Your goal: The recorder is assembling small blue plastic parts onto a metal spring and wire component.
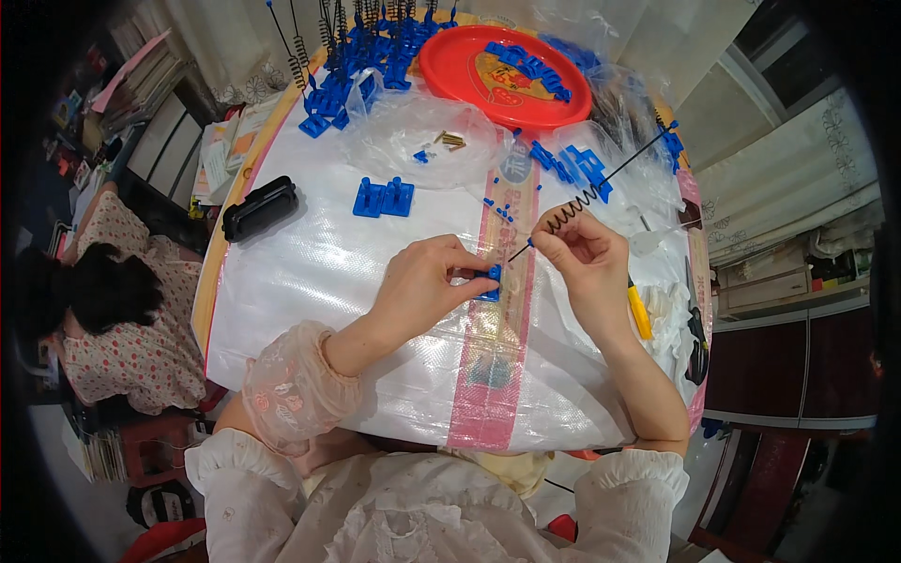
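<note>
One white-covered table (394,394), pale curtains (225,42)

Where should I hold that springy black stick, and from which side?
Probably pinch the black stick low, by the small blue collar below its coil, coming from the right, as the right hand does. That part is straight; the coil would likely squash or wobble. It also leaves the bare tip free, pointing down and left toward the blue base in the left hand.
</note>
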{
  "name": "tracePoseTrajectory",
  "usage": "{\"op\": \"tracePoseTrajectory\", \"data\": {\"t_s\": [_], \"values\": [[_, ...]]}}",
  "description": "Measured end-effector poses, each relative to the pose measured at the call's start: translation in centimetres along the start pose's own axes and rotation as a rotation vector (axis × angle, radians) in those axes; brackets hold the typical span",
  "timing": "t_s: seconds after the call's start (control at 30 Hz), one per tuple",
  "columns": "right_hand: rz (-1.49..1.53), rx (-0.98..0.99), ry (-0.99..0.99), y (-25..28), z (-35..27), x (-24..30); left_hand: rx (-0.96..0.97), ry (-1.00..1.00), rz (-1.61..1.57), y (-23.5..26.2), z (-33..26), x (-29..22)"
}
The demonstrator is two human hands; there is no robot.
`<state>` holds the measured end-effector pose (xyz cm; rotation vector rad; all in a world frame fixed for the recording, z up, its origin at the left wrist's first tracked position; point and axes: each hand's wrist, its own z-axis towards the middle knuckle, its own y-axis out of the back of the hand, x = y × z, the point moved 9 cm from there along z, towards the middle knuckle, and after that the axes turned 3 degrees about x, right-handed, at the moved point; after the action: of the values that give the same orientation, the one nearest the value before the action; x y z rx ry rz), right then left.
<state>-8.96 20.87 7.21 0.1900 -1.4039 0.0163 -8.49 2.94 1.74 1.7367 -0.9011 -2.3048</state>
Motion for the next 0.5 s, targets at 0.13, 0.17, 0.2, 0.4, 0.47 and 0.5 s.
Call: {"op": "tracePoseTrajectory", "data": {"t_s": [0.13, 0.17, 0.2, 0.4, 0.47, 0.5], "values": [[0.118, -0.012, -0.073, 0.4, 0.2, -1.2, 0.022, -0.028, -0.029, 0.6, 0.0, -0.9], [0.127, -0.010, -0.062, 0.4, 0.2, -1.3, 0.015, -0.022, -0.063, 1.0, 0.0, -1.1], [0.137, -0.007, -0.051, 0.3, 0.3, -1.3, 0.009, -0.017, -0.097, 1.5, -0.1, -1.4], [0.053, 0.085, 0.042, -1.0, -0.4, -1.7, -0.008, -0.017, -0.242, 4.3, 0.5, -3.5], [0.108, 0.109, 0.022, -1.7, -0.6, -1.8, 0.011, -0.059, -0.246, 4.3, 0.3, -3.9], [0.135, 0.121, 0.012, -2.1, -0.7, -1.9, 0.022, -0.069, -0.255, 4.1, 0.2, -3.8]]}}
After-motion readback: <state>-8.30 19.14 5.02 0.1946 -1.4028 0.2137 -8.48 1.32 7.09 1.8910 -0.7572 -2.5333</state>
